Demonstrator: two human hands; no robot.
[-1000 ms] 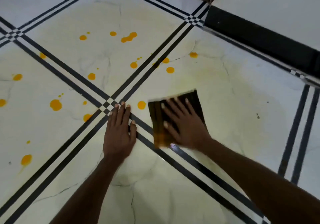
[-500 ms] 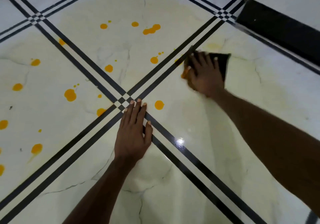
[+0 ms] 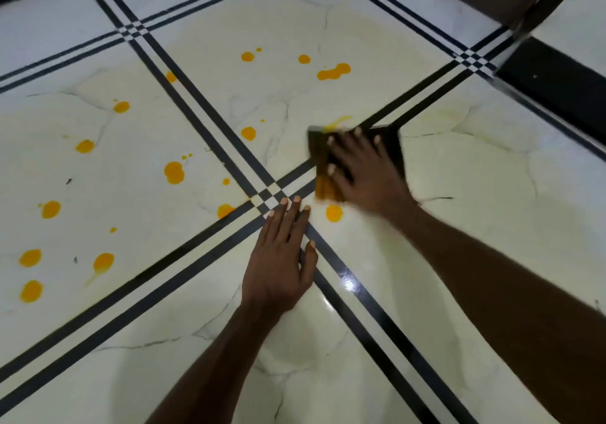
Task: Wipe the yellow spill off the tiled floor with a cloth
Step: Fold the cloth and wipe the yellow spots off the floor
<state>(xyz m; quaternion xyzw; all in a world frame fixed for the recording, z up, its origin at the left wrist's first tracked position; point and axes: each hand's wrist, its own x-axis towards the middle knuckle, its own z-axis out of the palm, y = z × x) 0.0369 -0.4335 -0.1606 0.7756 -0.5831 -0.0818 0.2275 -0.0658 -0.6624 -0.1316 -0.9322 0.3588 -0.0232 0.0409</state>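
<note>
Head camera, looking down at a white marble-pattern tiled floor (image 3: 459, 194) crossed by black double lines. The right hand (image 3: 367, 174) lies flat, fingers spread, pressing a dark folded cloth (image 3: 390, 141) onto a line crossing; the cloth's near edge is stained yellow. The left hand (image 3: 278, 259) rests palm down, fingers straight and together, holding nothing. Yellow spill drops (image 3: 173, 172) dot the tiles to the left; one drop (image 3: 334, 213) sits just beside the cloth.
</note>
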